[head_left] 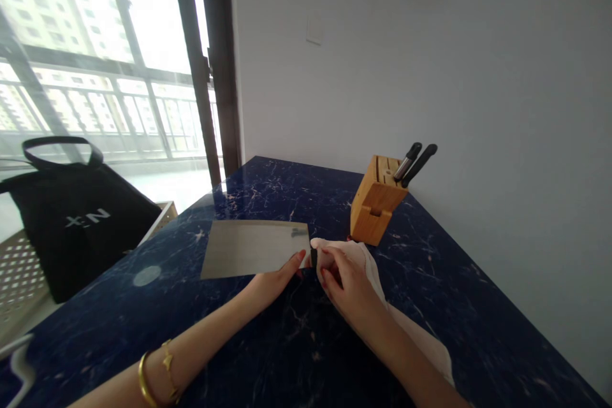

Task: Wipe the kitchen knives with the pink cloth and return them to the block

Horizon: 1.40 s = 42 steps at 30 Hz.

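A broad steel cleaver blade [253, 247] lies flat on the dark blue marble table [296, 357]. My left hand [275, 280] rests at the blade's near right corner, fingers stretched out and touching its edge. My right hand [347, 284] is closed around a pale cloth [368, 261] and wraps it over the cleaver's dark handle [313, 257], which shows only as a small black stub. The cloth trails back under my right forearm.
A wooden knife block [375, 204] with two black-handled knives [415, 162] stands just behind the hands near the wall. A black bag [71, 217] sits on a perforated chair at the left. A window and dark door frame are beyond.
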### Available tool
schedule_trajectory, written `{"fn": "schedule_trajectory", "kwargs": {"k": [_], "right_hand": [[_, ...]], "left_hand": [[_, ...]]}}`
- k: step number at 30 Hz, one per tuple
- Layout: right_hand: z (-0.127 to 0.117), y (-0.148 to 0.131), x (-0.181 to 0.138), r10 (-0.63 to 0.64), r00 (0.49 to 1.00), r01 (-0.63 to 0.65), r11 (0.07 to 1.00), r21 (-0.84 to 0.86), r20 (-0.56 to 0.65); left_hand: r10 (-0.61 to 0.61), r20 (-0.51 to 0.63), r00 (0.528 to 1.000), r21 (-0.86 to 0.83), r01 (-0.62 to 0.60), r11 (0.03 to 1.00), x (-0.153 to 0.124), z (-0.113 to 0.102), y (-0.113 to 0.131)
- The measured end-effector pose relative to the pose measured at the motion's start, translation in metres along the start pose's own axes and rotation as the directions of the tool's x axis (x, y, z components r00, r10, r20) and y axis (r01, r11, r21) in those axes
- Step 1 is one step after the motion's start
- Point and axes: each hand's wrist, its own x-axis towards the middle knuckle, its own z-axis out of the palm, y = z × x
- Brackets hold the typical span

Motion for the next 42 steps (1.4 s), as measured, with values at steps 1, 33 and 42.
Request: {"fn": "schedule_trajectory", "kwargs": {"k": [1, 33, 42], "right_hand": [[-0.001, -0.001, -0.001, -0.007, 1.0, 0.007, 0.999, -0.035, 0.004], [-0.023, 0.008, 0.002, -0.025, 0.999, 0.012, 0.922, -0.388, -0.028], [-0.01, 0.015, 0.011, 0.094, 0.995, -0.091, 0.988, 0.123, -0.021]], "left_hand": [[-0.002, 0.01, 1.0, -0.011, 0.002, 1.0, 0.0, 0.0, 0.0], [0.017, -0.029, 0.999, -0.032, -0.018, 0.999, -0.006, 0.0, 0.015], [0.01, -0.027, 1.0, -0.035, -0.011, 0.999, -0.007, 0.0, 0.011]]}}
